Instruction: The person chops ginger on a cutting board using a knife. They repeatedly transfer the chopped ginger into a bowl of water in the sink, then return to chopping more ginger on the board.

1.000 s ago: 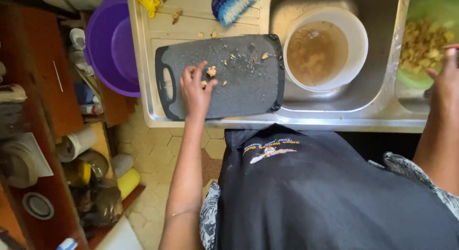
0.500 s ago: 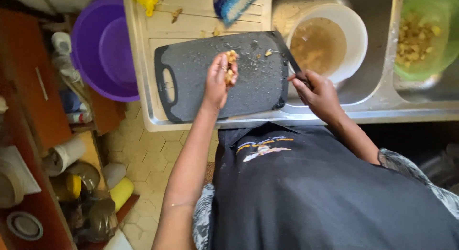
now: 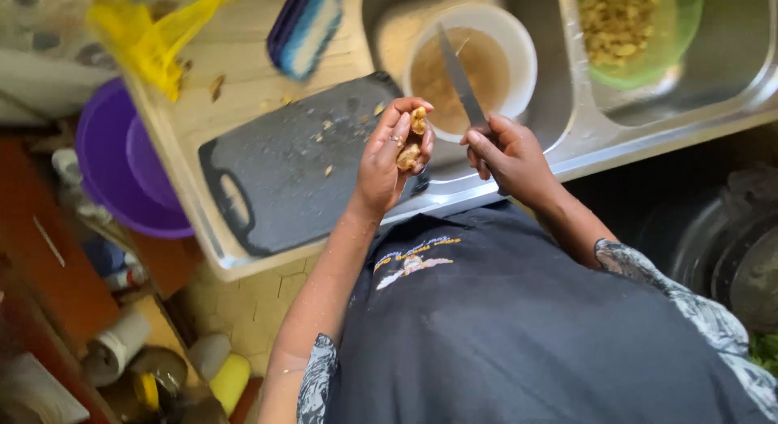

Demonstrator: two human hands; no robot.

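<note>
Food piece [image 3: 412, 140] in left hand [image 3: 391, 160], knife [image 3: 460, 77] beside

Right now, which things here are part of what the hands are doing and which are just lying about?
In use:
left hand holding a lumpy tan root piece
right hand holding a knife
dark cutting board
white bowl of brownish water
green bowl of cut pieces

Lying about:
purple basin
yellow mesh bag
blue scrubbing brush
</note>
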